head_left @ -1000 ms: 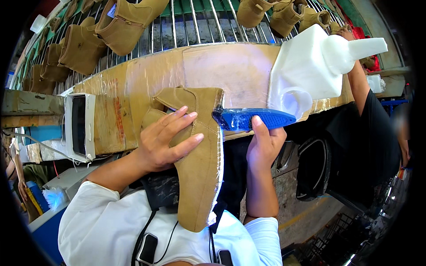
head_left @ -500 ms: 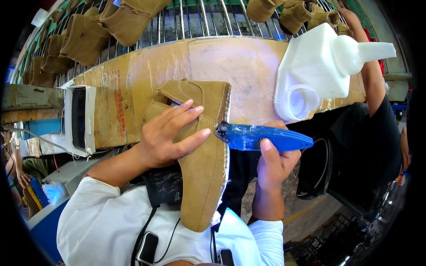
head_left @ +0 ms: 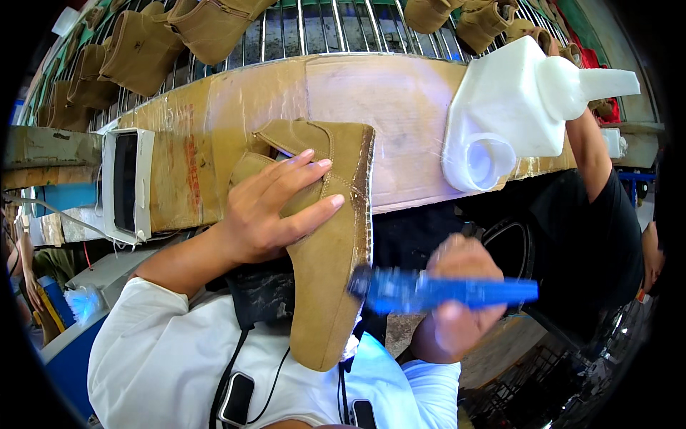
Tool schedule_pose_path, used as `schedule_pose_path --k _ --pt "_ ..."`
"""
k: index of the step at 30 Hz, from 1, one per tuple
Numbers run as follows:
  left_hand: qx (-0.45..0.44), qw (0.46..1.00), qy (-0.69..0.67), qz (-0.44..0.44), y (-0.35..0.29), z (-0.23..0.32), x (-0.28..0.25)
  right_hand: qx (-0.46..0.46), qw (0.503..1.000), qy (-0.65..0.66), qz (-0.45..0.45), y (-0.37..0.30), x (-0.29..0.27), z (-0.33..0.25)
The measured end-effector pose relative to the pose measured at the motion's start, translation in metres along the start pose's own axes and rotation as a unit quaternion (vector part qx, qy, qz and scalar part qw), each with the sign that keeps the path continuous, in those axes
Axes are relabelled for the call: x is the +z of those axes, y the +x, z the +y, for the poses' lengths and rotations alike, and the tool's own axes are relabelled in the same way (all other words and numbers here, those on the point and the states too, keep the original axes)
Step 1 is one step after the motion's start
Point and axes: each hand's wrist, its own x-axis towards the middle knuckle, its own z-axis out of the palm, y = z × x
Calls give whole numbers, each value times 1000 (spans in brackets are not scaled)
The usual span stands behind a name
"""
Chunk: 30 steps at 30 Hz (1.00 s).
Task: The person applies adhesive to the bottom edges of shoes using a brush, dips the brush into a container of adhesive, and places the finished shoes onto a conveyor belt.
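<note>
A tan suede boot (head_left: 325,279) lies on its side, its toe pointing down toward my body. My left hand (head_left: 268,204) grips the upper from the left, with its fingers spread over the stitched side near the opening. In my right hand (head_left: 461,257) is a brush with a blue handle (head_left: 407,292), blurred by motion. Its dark tip meets the boot's lower edge, toward the toe. A dark, wet-looking strip runs along that edge from the heel, beside a pale bottom rim.
Cardboard (head_left: 386,100) covers the bench ahead. A white plastic bottle (head_left: 514,93) with a spout and side cup stands at its right. Several tan boots (head_left: 143,53) rest on a metal-bar rack (head_left: 336,28) behind. A person in black (head_left: 589,222) is close on the right.
The brush in my right hand has moved from near the heel down along the boot's edge toward the toe, leaving a darker strip. My left hand keeps its hold.
</note>
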Motion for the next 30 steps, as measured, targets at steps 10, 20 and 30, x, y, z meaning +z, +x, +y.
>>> schedule_pose_path --k 10,20,30 --pt "-5 1000 10 -23 11 4 -4 -8 996 -65 58 12 -3 9" --pt "-22 999 13 -43 17 4 -8 -18 990 -30 138 6 -2 -14" --pt "-45 997 8 -65 30 11 -15 -47 993 81 -72 -1 -15 -28"
